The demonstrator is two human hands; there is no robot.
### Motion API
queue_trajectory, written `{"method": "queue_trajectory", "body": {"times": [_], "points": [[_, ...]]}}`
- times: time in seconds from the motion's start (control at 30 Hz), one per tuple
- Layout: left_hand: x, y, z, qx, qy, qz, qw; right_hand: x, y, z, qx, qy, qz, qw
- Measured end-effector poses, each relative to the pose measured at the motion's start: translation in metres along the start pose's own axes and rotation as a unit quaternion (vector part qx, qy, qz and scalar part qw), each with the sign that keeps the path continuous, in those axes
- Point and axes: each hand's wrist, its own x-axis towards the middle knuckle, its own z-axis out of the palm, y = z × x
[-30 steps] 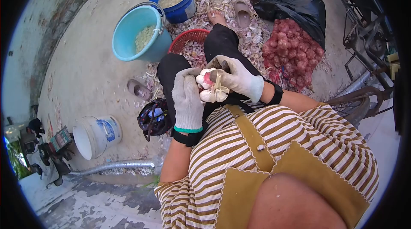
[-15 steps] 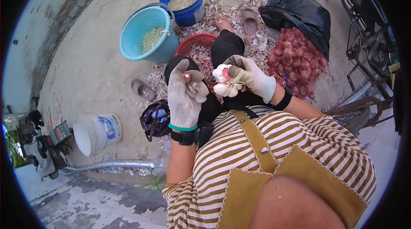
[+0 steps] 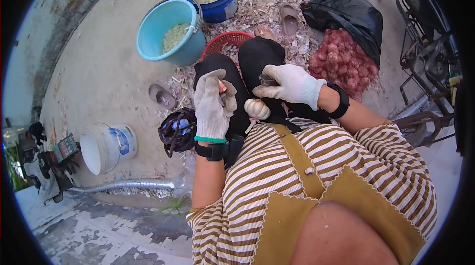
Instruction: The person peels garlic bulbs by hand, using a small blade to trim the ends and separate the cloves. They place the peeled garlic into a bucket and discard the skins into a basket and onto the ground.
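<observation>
Both of my hands wear whitish knit gloves with dirty grey fingers. My left hand (image 3: 215, 94) is closed over my left knee, around a small object with a pinkish-red end (image 3: 222, 86); the rest of it is hidden by the fingers. My right hand (image 3: 283, 83) is over the other thigh, its thumb and fingers curled together; what they hold, if anything, I cannot make out. A white garlic bulb (image 3: 257, 109) with a pinkish band at its stem is at my lap, below and apart from the right hand.
Peeled cloves fill part of a light-blue bucket (image 3: 148, 35) and a blue bucket (image 3: 231, 6). A red basket (image 3: 210, 47) stands beyond my knees, among scattered skins. At right are a red net sack of bulbs (image 3: 341, 62) and a black plastic bag (image 3: 346, 12). A white bucket (image 3: 94, 148) lies left.
The garlic bulbs have left my right hand's grip, and one bulb is now at my lap. That hand has shifted slightly down and left. My left hand stays closed in nearly the same place.
</observation>
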Motion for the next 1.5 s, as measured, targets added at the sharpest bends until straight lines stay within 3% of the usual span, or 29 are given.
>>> {"method": "queue_trajectory", "body": {"times": [0.17, 0.27, 0.53, 0.6, 0.67, 0.7, 0.77, 0.83, 0.9, 0.97, 1.07, 1.13, 1.4, 1.5], "points": [[0.0, 0.0, 0.006, 0.029, -0.001, -0.018, 0.999, 0.009, -0.023, -0.025, -0.054, 0.005, -0.114, 0.992], [-0.001, 0.001, 0.01, 0.063, 0.01, -0.016, 0.998, 0.014, -0.027, -0.026, -0.18, -0.004, -0.188, 0.966], [-0.003, -0.001, 0.02, 0.16, 0.053, 0.068, 0.983, 0.018, -0.033, -0.02, -0.186, 0.024, -0.228, 0.955], [-0.01, 0.006, 0.023, 0.185, 0.035, 0.036, 0.981, 0.017, -0.037, -0.022, -0.19, 0.022, -0.229, 0.954], [-0.012, 0.009, 0.017, 0.177, 0.012, 0.016, 0.984, 0.018, -0.039, -0.026, -0.208, -0.081, -0.208, 0.952], [-0.013, 0.011, 0.014, 0.169, -0.011, -0.004, 0.986, 0.019, -0.034, -0.024, -0.207, -0.081, -0.208, 0.952], [-0.021, 0.019, 0.013, 0.117, -0.035, -0.038, 0.992, 0.02, -0.02, -0.018, -0.122, 0.005, -0.284, 0.951], [-0.027, 0.024, 0.013, 0.065, -0.058, -0.071, 0.994, 0.028, -0.009, -0.027, -0.011, -0.021, -0.222, 0.975], [-0.031, 0.026, 0.015, 0.051, -0.059, -0.055, 0.995, 0.029, -0.001, -0.036, -0.036, 0.013, -0.223, 0.974], [-0.029, 0.022, 0.015, 0.022, -0.043, -0.06, 0.997, 0.033, 0.008, -0.041, -0.169, -0.015, -0.049, 0.984], [-0.018, 0.013, 0.006, -0.028, -0.017, -0.082, 0.996, 0.022, 0.001, -0.035, -0.265, -0.025, -0.043, 0.963], [-0.013, 0.01, 0.006, -0.047, -0.01, -0.106, 0.993, 0.007, -0.026, -0.037, -0.254, -0.034, -0.094, 0.962], [-0.002, -0.012, 0.016, 0.078, 0.078, 0.0, 0.994, 0.011, -0.055, -0.025, -0.296, -0.019, -0.155, 0.942], [-0.006, -0.005, 0.019, 0.095, 0.08, -0.005, 0.992, 0.013, -0.057, -0.026, -0.304, -0.03, -0.162, 0.938]]}}
